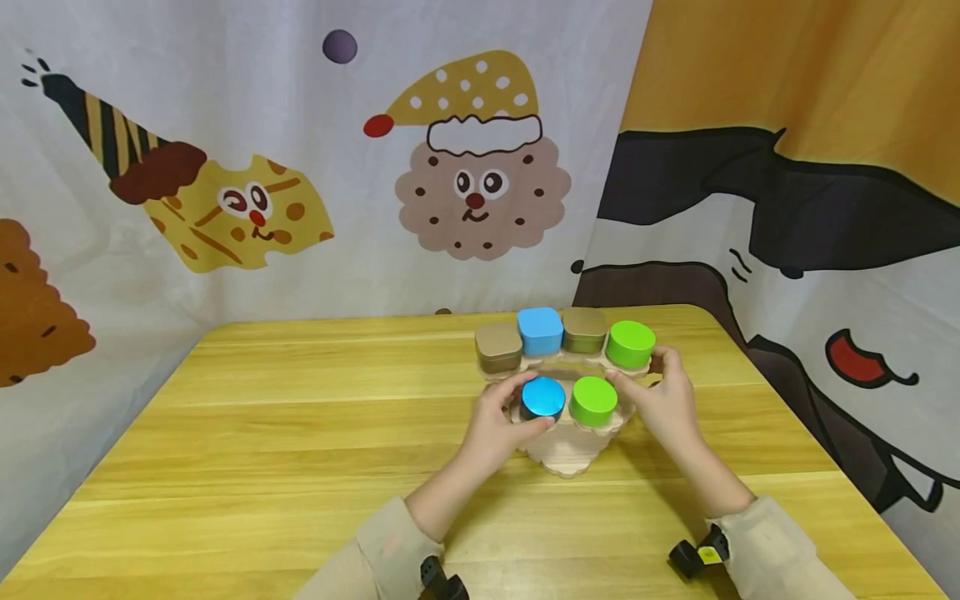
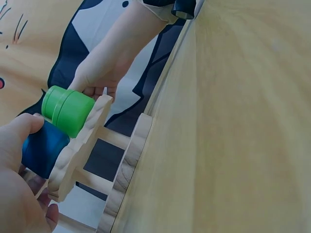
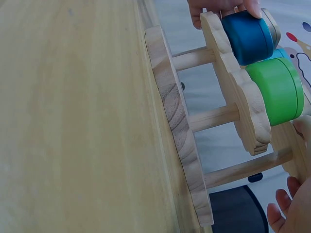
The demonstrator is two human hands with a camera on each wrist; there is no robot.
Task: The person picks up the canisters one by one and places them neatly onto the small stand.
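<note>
A tiered wooden rack stands on the table with small canisters on its two raised tiers. My left hand pinches the round blue canister at the front left, thumb on its near side and fingers behind. Beside it sits a round green canister, also seen behind the blue one in the left wrist view. At the back tier's right end, my right hand grips another round green canister, thumb in front and fingers at its far side. Its lower fingers hang apart from the rack.
Along the back tier stand a brown canister, a square light-blue canister and another brown canister. The wooden table extends left and toward me. A cartoon-print curtain hangs behind it.
</note>
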